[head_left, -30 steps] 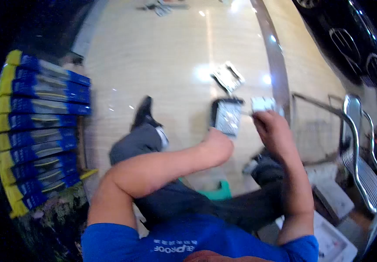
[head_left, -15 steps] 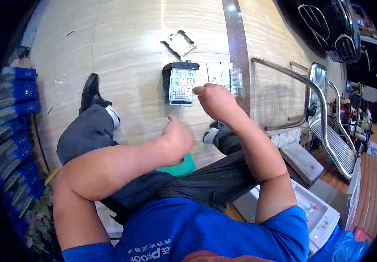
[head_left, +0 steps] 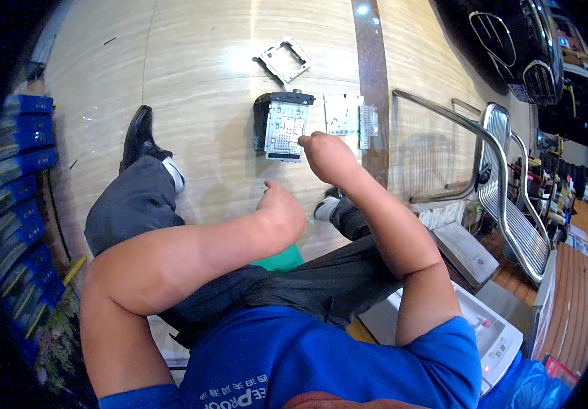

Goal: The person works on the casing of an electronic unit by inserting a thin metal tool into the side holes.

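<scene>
A car stereo unit [head_left: 285, 133], a silvery metal box with a black front edge, lies on the tiled floor. My right hand [head_left: 330, 157] is at its right side, thumb and forefinger pinched together over the edge. Anything between those fingertips is too small to make out. My left hand [head_left: 283, 210] hovers below the unit, apart from it, its fingers mostly curled with one tip sticking out. What it may hold is hidden. Right of the unit lies a pale metal plate [head_left: 340, 112] beside a ribbed metal part [head_left: 367, 126]. Above rests a square metal frame [head_left: 287, 61].
A chrome-framed metal bench [head_left: 498, 163] stands to the right. Blue boxes [head_left: 28, 163] are stacked along the left. A green object [head_left: 283, 259] shows under my left forearm. A white plastic tray [head_left: 485, 327] sits by my right elbow. A black car front [head_left: 519, 48] is at upper right.
The view has shifted slightly. The fingertips of my right hand reach slightly farther over the stereo unit's right edge. My left hand stays nearly where it was.
</scene>
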### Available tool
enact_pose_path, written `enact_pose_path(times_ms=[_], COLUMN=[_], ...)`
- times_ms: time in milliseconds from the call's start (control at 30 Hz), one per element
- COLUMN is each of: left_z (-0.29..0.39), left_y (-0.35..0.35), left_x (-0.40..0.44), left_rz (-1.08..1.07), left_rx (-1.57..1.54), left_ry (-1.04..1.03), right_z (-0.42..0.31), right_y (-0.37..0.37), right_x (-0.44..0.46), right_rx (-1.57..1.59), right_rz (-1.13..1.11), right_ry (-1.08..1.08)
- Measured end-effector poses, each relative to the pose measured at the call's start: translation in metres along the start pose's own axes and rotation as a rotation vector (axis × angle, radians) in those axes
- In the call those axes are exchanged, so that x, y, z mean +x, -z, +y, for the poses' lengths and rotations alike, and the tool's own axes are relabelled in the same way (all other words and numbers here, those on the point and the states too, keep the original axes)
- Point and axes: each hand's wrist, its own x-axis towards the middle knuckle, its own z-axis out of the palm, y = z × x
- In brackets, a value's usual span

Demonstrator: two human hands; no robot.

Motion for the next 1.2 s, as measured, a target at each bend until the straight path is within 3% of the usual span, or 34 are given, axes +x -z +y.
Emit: enact_pose_path(times_ms=[1200], left_z=[-0.005], left_y=[0.006], left_x=[-0.004], left_rz=[-0.014], left_rx=[-0.004], left_ry=[-0.01], right_z=[0.005], right_y=[-0.015], right_x=[0.005], right_rx=[0.014], right_rz=[-0.001], right_ry=[-0.026])
